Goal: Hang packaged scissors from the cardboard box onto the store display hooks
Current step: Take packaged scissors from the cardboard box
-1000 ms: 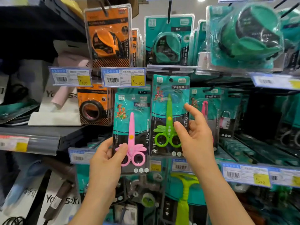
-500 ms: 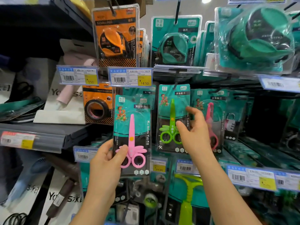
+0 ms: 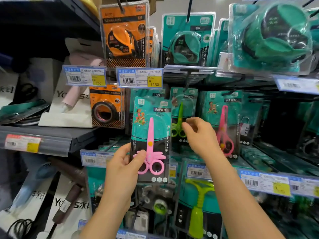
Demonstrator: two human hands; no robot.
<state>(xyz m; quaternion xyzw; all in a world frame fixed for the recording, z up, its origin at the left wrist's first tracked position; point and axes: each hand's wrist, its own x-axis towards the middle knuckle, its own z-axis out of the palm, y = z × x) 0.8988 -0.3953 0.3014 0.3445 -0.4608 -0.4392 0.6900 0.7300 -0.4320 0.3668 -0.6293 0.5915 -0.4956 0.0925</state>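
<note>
My left hand (image 3: 124, 163) grips a teal pack of pink scissors (image 3: 151, 118) by its lower left corner, upright in front of the display. Behind it and to the right, a pack of green scissors (image 3: 181, 107) hangs on a black hook (image 3: 187, 80). My right hand (image 3: 202, 137) hovers at that pack's lower right edge with fingers loosely curled and no grip showing. Another pack of pink scissors (image 3: 222, 121) hangs further right. The cardboard box is out of view.
Orange tape measures (image 3: 124, 37) and teal ones (image 3: 186, 42) hang above, with price tags (image 3: 139, 78) jutting out between the rows. A grey shelf (image 3: 43, 135) with bags projects at left. A lime-green tool pack (image 3: 198, 204) hangs below.
The green scissors pack has gone back onto its hook, and my right hand has come off it. My left hand has brought the pink pack up and to the right.
</note>
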